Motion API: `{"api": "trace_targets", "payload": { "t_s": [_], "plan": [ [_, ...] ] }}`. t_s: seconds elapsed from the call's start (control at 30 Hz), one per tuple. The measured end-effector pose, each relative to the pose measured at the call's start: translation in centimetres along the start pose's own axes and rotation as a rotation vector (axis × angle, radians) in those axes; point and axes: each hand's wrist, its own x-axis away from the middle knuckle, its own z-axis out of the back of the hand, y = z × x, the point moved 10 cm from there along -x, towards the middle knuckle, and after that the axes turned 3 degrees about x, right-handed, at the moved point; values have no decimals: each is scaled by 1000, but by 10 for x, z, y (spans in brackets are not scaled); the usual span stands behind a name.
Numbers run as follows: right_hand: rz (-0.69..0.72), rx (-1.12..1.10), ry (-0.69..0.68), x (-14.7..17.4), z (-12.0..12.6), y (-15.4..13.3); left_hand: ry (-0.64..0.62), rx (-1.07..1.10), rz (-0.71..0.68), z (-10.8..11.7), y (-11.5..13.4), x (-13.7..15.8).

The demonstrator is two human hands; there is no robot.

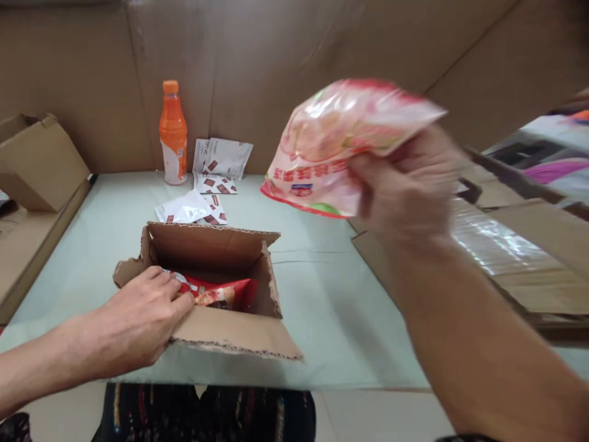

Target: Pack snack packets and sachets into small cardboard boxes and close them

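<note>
Right hand (409, 184): fingers pinching pink-and-white glossy plastic packet with red edges (331, 138), raised above pale green bench (317, 294), right of open brown cardboard box (239, 333). Left hand (142, 313): fingers curled at box's near-left edge, beside red plastic packet (232, 293) inside; cannot tell whether gripping it. Orange plastic bottle (173, 132) upright beyond box, near flat white-and-brown sachets (229, 158).

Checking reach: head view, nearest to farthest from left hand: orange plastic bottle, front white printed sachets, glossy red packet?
1. Glossy red packet: inside the brown cardboard box, beside the left hand.
2. Front white printed sachets: behind the box.
3. Orange plastic bottle: beyond those sachets.
</note>
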Motion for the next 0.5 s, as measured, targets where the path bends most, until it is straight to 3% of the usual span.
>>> {"api": "trace_targets", "payload": {
  "t_s": [0.03,0.1,0.13,0.2,0.27,0.37,0.5],
  "plan": [
    [80,-176,229,7,35,-30,0,-4,2,0,1,0],
    [166,-214,308,20,55,-86,2,-18,13,0,2,1],
    [216,-155,263,24,50,-113,7,-25,23,0,2,1],
    [318,41,-11,30,11,-155,37,-30,38,2,2,3],
    [382,203,-355,41,-45,-171,79,-16,37,2,3,5],
    [371,378,-767,61,-118,-160,120,10,25,0,5,8],
    [296,478,-1054,78,-172,-141,104,-3,46,-2,6,11]
  ]
}}
